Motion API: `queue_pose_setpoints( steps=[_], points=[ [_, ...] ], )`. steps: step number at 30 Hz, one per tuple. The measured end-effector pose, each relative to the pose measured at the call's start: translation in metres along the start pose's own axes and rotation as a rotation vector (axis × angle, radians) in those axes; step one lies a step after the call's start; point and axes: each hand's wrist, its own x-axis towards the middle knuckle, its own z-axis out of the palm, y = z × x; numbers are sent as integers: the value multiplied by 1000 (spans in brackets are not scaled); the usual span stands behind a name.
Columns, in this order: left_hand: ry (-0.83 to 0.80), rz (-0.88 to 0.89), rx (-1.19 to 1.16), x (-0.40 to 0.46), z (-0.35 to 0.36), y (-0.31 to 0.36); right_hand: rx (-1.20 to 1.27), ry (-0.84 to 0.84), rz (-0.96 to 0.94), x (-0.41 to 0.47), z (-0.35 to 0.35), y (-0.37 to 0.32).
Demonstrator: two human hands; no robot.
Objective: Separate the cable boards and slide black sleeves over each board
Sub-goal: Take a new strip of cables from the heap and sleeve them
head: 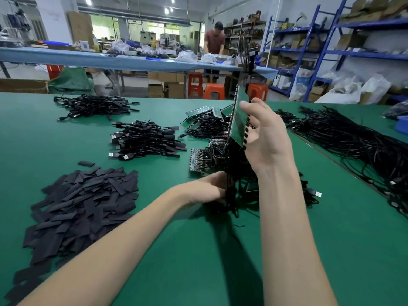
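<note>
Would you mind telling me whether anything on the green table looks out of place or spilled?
Only a small thing: one black sleeve lies alone just beyond the sleeve pile. The cable bundles are tangled but heaped separately. Nothing looks damaged.

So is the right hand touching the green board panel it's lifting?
Touching. The head view shows the right hand gripping the upright board panel, thumb pressed on its near face.

Both forearms bare, no sleeves, gloves, rings or watch visible.
</note>
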Motion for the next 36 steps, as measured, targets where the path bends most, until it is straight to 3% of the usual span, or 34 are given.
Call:
queue_pose_setpoints(
  steps=[2,5,7,8,10,12,17,22,26,30,36],
  points=[
    [104,0,-11,-2,-1,9,71,-27,-7,1,-2,-1],
    [434,39,121,1,-10,26,113,-74,-30,2,-7,-3],
    [577,121,34,-5,-15,43,71,-83,-31,2,-7,-2],
    [584,156,-106,-9,-18,54,44,-94,-26,3,-6,0],
    [440,217,-349,-16,-25,72,1,-136,-4,5,-4,8],
    [366,210,-250,-21,-29,84,-72,-182,2,8,-7,15],
    [537,146,-69,-18,-38,84,-532,-332,-27,15,-37,18],
    [462,141,-184,-18,-45,108,-1017,-326,-78,16,-63,15],
    [443,110,-318,-14,-52,128,-1051,-357,-32,12,-71,4],
    [454,48,-469,-13,-59,134,-1235,-355,-8,13,-73,6],
    [431,7,-538,-17,-72,133,-1135,-360,16,14,-78,10]
  ],
)
